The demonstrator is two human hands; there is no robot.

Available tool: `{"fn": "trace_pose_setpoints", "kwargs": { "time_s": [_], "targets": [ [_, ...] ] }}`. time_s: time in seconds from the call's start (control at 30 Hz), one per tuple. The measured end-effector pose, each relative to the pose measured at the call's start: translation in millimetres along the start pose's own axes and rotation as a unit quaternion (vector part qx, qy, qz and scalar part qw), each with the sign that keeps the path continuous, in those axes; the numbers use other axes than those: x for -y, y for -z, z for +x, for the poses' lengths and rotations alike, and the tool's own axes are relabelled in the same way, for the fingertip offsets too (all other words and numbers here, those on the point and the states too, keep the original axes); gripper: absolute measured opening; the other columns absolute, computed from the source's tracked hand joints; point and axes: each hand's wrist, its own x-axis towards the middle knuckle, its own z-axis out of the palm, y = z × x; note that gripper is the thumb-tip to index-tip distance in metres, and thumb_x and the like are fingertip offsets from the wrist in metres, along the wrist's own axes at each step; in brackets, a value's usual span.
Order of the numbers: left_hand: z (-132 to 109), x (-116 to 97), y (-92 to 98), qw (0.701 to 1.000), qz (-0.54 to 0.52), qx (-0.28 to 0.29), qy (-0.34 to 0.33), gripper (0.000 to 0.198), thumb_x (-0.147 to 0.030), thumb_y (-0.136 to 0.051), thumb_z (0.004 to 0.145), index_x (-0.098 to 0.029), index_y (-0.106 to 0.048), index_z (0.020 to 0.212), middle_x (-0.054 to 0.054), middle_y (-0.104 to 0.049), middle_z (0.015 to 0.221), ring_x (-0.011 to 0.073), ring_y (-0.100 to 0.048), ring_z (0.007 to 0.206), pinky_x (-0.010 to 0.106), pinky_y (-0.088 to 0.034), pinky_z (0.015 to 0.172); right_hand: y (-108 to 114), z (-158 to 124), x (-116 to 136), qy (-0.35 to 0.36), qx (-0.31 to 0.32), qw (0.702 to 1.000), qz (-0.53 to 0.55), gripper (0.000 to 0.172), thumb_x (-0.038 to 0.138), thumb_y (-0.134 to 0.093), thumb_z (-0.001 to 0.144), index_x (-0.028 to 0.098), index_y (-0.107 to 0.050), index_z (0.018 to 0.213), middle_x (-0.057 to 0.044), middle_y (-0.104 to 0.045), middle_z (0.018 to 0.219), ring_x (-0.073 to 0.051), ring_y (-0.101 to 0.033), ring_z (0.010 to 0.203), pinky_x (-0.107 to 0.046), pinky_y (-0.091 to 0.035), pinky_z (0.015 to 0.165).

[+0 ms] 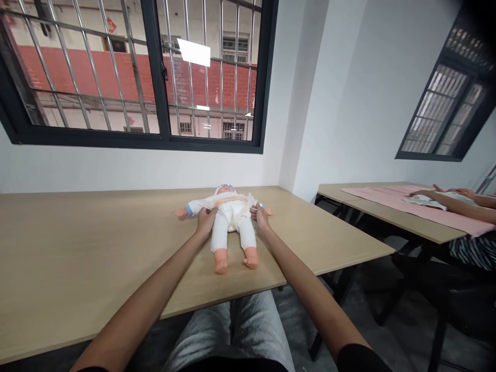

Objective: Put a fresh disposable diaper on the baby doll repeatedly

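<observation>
Doll (220,232) is laid face-up on the worktop (116,248), its long axis stretched from far edge to near: head (225,189) pointed towards the worktop's far edge, feet (220,262) towards its near edge. It would probably be felt as light, soft-bodied and firmer at the limbs, best held around the trunk. The diaper (233,212) seems thin and pliable, best taken by its sides. Left hand (206,219) and right hand (260,215) are set there, fingers bent; whether anything is pinched cannot be told.
</observation>
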Motion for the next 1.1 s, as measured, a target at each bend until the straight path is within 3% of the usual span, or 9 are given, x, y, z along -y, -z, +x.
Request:
{"fn": "trace_pose_setpoints", "kwargs": {
  "time_s": [0.2,0.33,0.5,0.7,0.87,1.1],
  "targets": [
    [0.1,-0.2,0.6,1.0,-0.002,-0.007,0.001,0.025,-0.036,-0.063,0.066,-0.016,-0.055,0.078,0.006,-0.063,0.08,0.0225,-0.06,0.079,0.033,-0.046,0.07,0.1,-6.5,-0.8,0.083,0.058,0.994,-0.052,0.05,0.068,-0.059,0.064,0.019,-0.047,0.058,0.002,-0.048,0.053,-0.009,-0.041,0.05,-0.023,-0.031,0.048],
    [2.4,2.6,0.9,1.0,-0.004,0.01,-0.012,0.025,-0.035,-0.061,0.067,-0.016,-0.056,0.082,0.007,-0.064,0.084,0.0228,-0.06,0.081,0.033,-0.047,0.071,-0.3,-7.9,-2.1,0.096,0.099,0.989,-0.045,0.043,0.058,-0.064,0.062,0.018,-0.049,0.059,0.003,-0.048,0.056,-0.01,-0.041,0.054,-0.023,-0.033,0.052],
    [4.6,4.9,1.6,1.0,0.023,0.013,-0.013,0.028,-0.038,-0.059,0.07,-0.015,-0.056,0.085,0.008,-0.064,0.086,0.0236,-0.061,0.082,0.035,-0.046,0.072,-1.6,-7.5,-1.7,0.069,0.044,0.997,-0.01,0.021,0.037,-0.058,0.063,0.019,-0.05,0.059,0.004,-0.049,0.056,-0.01,-0.041,0.053,-0.023,-0.032,0.052],
    [3.7,5.3,0.4,1.0,-0.001,0.001,-0.006,0.027,-0.038,-0.061,0.068,-0.015,-0.056,0.083,0.007,-0.064,0.083,0.022,-0.06,0.079,0.033,-0.046,0.07,-1.7,-5.7,1.5,0.021,0.005,1.0,0.014,0.01,0.026,-0.051,0.062,0.019,-0.049,0.056,0.002,-0.051,0.054,-0.009,-0.043,0.05,-0.022,-0.033,0.049],
    [1.3,3.2,-1.7,0.998,-0.055,-0.021,0.007,0.03,-0.042,-0.063,0.068,-0.016,-0.056,0.079,0.006,-0.063,0.079,0.0188,-0.059,0.073,0.03,-0.046,0.066,0.2,-1.5,-2.3,-0.02,-0.027,0.999,0.024,0.008,0.024,-0.047,0.063,0.019,-0.051,0.058,-0.001,-0.057,0.055,-0.012,-0.049,0.05,-0.023,-0.038,0.048],
    [0.0,-11.8,-5.0,0.996,-0.026,-0.062,-0.056,0.03,-0.045,-0.062,0.071,-0.017,-0.055,0.079,0.004,-0.062,0.075,0.0197,-0.059,0.076,0.029,-0.045,0.068,1.5,1.0,-3.3,-0.045,-0.019,0.998,0.029,0.013,0.027,-0.045,0.067,0.019,-0.052,0.06,-0.003,-0.061,0.058,-0.013,-0.052,0.051,-0.024,-0.042,0.051]
  ]
}}
